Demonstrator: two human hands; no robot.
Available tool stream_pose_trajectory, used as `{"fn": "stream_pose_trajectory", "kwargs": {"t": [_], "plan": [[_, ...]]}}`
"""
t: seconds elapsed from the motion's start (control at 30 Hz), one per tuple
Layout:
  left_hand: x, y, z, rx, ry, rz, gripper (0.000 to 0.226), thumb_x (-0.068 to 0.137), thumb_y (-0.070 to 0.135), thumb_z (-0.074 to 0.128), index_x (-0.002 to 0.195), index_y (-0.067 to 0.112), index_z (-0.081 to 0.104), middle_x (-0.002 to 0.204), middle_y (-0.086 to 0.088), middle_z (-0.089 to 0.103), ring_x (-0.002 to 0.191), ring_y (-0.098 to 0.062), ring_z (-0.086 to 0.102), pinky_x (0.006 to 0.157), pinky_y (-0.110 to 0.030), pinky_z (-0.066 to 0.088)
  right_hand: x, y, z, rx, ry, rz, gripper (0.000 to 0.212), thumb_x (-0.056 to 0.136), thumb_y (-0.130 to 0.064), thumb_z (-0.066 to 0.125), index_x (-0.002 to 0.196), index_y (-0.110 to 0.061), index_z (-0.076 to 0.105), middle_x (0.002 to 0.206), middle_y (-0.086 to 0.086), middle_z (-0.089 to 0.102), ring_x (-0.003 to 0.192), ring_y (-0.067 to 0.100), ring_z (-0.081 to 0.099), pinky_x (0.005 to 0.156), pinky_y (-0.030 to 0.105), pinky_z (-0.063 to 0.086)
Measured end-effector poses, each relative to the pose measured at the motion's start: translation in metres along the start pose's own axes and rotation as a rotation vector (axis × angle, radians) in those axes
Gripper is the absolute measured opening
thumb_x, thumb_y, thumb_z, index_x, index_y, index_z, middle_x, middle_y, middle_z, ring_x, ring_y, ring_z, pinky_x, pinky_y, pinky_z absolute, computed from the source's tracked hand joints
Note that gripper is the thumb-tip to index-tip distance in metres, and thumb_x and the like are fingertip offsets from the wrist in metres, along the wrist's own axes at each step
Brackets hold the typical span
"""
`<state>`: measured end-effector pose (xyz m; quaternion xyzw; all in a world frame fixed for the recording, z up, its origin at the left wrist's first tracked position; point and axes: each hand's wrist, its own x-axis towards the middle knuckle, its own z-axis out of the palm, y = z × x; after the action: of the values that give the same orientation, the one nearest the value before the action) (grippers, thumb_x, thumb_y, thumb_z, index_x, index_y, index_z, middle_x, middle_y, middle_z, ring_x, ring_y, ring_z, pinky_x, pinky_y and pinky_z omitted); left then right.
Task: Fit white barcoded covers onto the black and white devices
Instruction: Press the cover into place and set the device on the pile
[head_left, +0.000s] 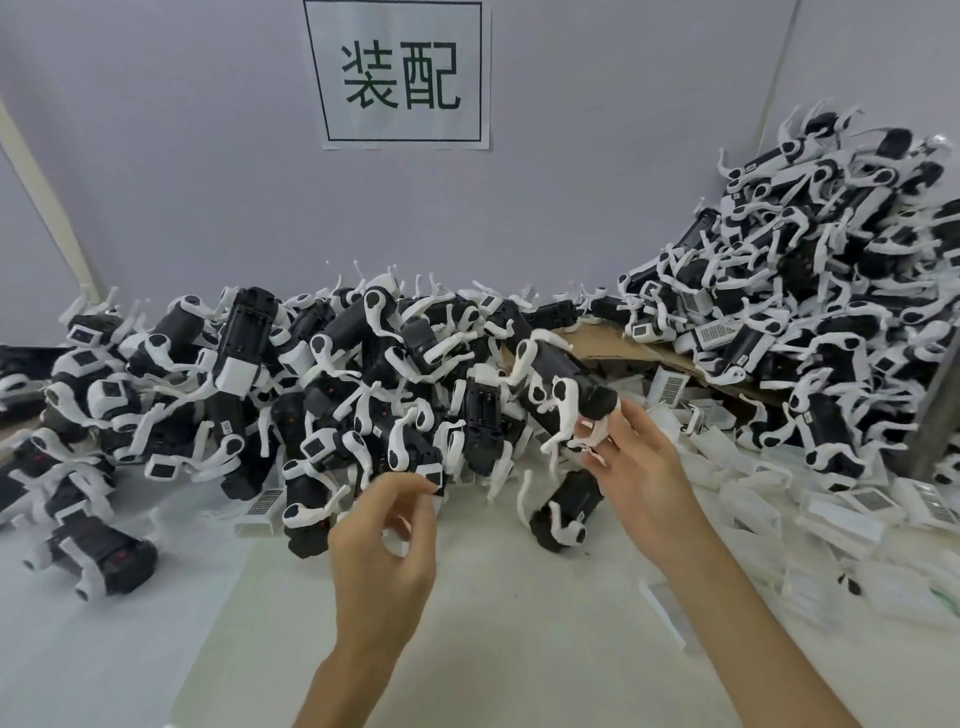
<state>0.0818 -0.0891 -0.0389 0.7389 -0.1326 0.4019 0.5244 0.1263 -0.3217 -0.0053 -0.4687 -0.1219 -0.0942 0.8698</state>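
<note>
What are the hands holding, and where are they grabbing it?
The right hand holds a device by a white leg at its near end. The left hand seems to hold nothing.

A factory assembly station: wall sign (399, 75) (reading 装配); heaps of identical black and white devices (810, 291).

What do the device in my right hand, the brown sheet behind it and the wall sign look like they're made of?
The device looks like moulded plastic: matte black body, smooth white limbs. The brown sheet is probably cardboard: dull tan face, creased edge. The wall sign seems paper: thin flat white sheet, printed characters.
</note>
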Motion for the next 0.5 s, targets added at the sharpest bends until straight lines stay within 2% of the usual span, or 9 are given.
{"fn": "stream_pose_trajectory", "kwargs": {"t": [0.07,0.13,0.2,0.23,0.27,0.3,0.33,0.4,0.5], "plan": [[-0.001,0.009,-0.001,-0.208,-0.127,-0.114,0.022,0.091,0.034,0.054,0.080,0.025,0.071,0.064,-0.001,0.065,0.057,-0.013,0.060,0.054,-0.024,0.047,-0.002,0.000,0.000,0.001,-0.156,0.034,0.016,0.093,-0.023,0.062,0.104,-0.022,0.073,0.101,0.001,0.072,0.091,0.017,0.067,0.077,0.029,0.055],[0.002,0.015,-0.002,-0.361,-0.269,-0.251,0.036,0.091,0.048,0.048,0.086,0.026,0.077,0.071,-0.009,0.070,0.060,-0.019,0.061,0.055,-0.024,0.046,-0.005,0.002,0.002,-0.086,-0.305,0.080,0.023,0.086,-0.033,0.075,0.108,-0.025,0.073,0.114,0.004,0.070,0.098,0.020,0.066,0.087,0.034,0.054],[0.011,0.018,0.002,-0.444,-0.423,-0.452,0.047,0.092,0.057,0.043,0.098,0.025,0.077,0.093,-0.009,0.075,0.079,-0.027,0.066,0.060,-0.028,0.048,-0.009,0.006,0.007,-0.216,-0.456,0.111,0.027,0.085,-0.036,0.077,0.109,-0.024,0.071,0.115,0.007,0.070,0.103,0.023,0.065,0.091,0.036,0.052],[0.016,0.020,0.005,-0.479,-0.454,-0.595,0.057,0.097,0.055,0.041,0.101,0.006,0.069,0.104,-0.007,0.074,0.096,-0.032,0.067,0.064,-0.032,0.050,-0.011,0.009,0.010,-0.292,-0.523,0.120,0.028,0.087,-0.036,0.076,0.111,-0.022,0.069,0.113,0.008,0.070,0.103,0.026,0.065,0.092,0.039,0.052],[0.018,0.021,0.008,-0.551,-0.463,-0.723,0.041,0.100,0.052,0.039,0.123,0.025,0.061,0.112,-0.004,0.072,0.111,-0.036,0.064,0.070,-0.037,0.051,-0.012,0.013,0.011,-0.361,-0.571,0.132,0.030,0.088,-0.034,0.075,0.112,-0.018,0.068,0.110,0.011,0.071,0.104,0.030,0.065,0.094,0.043,0.051],[0.019,0.019,0.009,-0.599,-0.430,-0.777,0.042,0.097,0.052,0.038,0.106,0.024,0.069,0.115,-0.003,0.073,0.120,-0.038,0.061,0.080,-0.041,0.050,-0.014,0.015,0.013,-0.405,-0.606,0.154,0.032,0.088,-0.033,0.075,0.114,-0.015,0.067,0.109,0.014,0.072,0.104,0.034,0.066,0.095,0.046,0.050],[0.017,0.016,0.008,-0.626,-0.388,-0.792,0.049,0.091,0.053,0.039,0.107,0.020,0.072,0.117,-0.005,0.074,0.122,-0.036,0.061,0.089,-0.045,0.049,-0.014,0.015,0.013,-0.438,-0.623,0.171,0.033,0.088,-0.030,0.075,0.115,-0.013,0.067,0.110,0.015,0.072,0.105,0.035,0.066,0.095,0.047,0.050],[0.014,0.012,0.004,-0.686,-0.328,-0.777,0.055,0.089,0.057,0.046,0.110,0.016,0.077,0.120,-0.009,0.073,0.120,-0.029,0.065,0.097,-0.047,0.047,-0.015,0.011,0.013,-0.499,-0.605,0.159,0.030,0.089,-0.026,0.071,0.116,-0.014,0.069,0.114,0.013,0.072,0.109,0.031,0.067,0.090,0.038,0.052],[0.011,0.013,-0.003,-0.700,-0.315,-0.737,0.054,0.078,0.067,0.058,0.108,0.027,0.078,0.119,-0.008,0.074,0.109,-0.021,0.070,0.082,-0.036,0.055,-0.010,-0.003,0.007,-0.506,-0.378,0.014,0.019,0.093,-0.017,0.062,0.108,-0.013,0.073,0.112,0.011,0.073,0.104,0.025,0.069,0.083,0.030,0.055]]}}
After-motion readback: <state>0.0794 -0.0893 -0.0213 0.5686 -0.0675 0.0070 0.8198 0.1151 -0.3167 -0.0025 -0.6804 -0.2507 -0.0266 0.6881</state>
